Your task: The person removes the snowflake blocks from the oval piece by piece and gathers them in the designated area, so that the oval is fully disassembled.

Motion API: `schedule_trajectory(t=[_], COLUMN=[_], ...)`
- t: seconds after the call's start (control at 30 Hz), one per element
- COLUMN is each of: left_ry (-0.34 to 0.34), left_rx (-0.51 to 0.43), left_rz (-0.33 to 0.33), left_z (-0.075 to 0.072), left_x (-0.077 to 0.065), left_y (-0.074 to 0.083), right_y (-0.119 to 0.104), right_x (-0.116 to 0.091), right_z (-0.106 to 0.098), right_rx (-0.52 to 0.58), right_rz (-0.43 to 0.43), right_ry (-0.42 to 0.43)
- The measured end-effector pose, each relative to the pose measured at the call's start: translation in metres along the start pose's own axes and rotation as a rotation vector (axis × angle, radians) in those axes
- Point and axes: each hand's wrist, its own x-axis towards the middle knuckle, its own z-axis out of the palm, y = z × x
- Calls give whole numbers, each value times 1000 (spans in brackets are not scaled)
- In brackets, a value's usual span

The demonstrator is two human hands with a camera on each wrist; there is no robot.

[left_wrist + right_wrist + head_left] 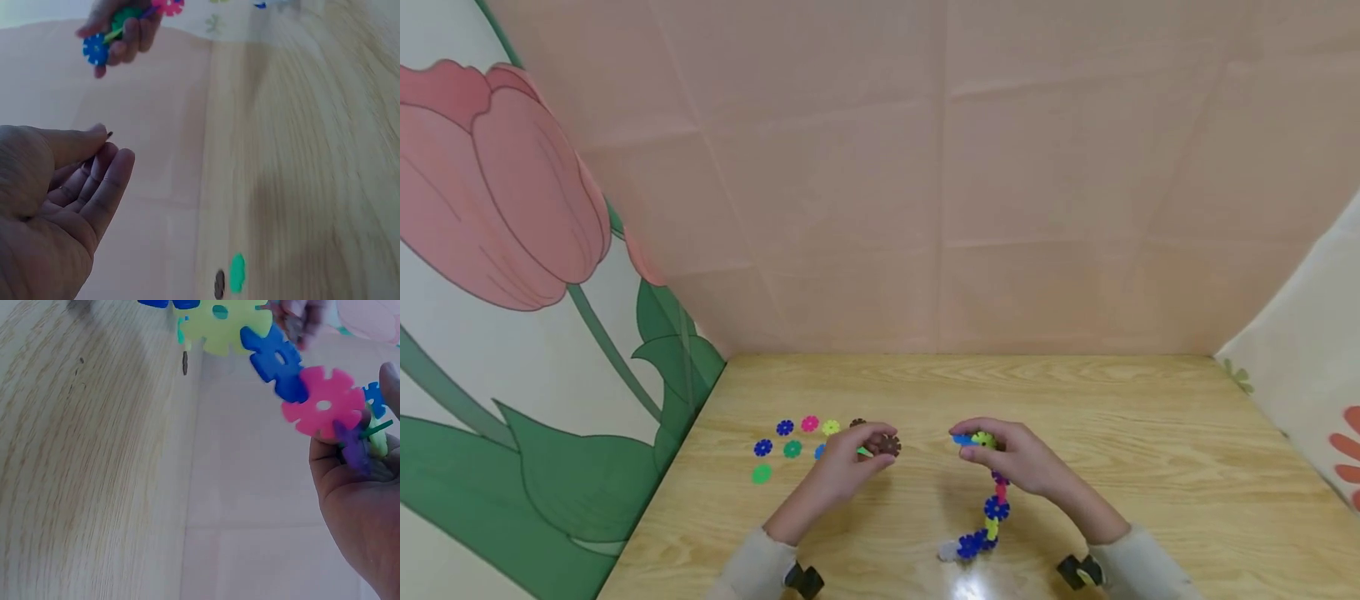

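My left hand (848, 462) pinches a brown snowflake disc (891, 445) between thumb and fingers, held above the table. In the left wrist view only a sliver of its dark edge shows at the fingertips. My right hand (1026, 454) grips the upper end of a chain of interlocked snowflake discs (997, 508). A blue disc (96, 49) sticks out past its fingertips, facing the left hand across a gap. Below the right hand the chain hangs down, with a purple disc (355, 450), a pink disc (328, 394) and a yellow-green disc (234, 322) among its links.
Several loose snowflake discs lie on the wooden table (1112, 400) left of and behind the left hand, among them a pink disc (810, 423), a teal disc (792, 449) and a green disc (762, 474). A pinkish cloth (940, 208) hangs behind the table.
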Motion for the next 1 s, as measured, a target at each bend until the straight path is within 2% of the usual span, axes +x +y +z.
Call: schedule_trajectory(t=[0.1,0.3,0.4,0.5,0.73,1.0], left_ry=[-5,-11,-12,-10,-7,24], left_rx=[14,52,77,97,135,212], left_rz=[-33,-89,-108,-138,-213,-337], left_z=[-10,-30,-39,-48,-58,-63], left_x=[-7,-21,-30,-38,-50,-55], left_y=[-11,-36,-49,-60,-81,-96], right_y=[1,3,4,5,4,3], right_x=[-1,-2,-2,-2,0,-1], right_z=[-1,-4,-5,-5,-4,-4], right_rx=[5,9,16,28,36,81], right_rz=[-8,-83,-80,-56,-39,-5], right_ry=[-18,-91,-114,-100,-3,-5])
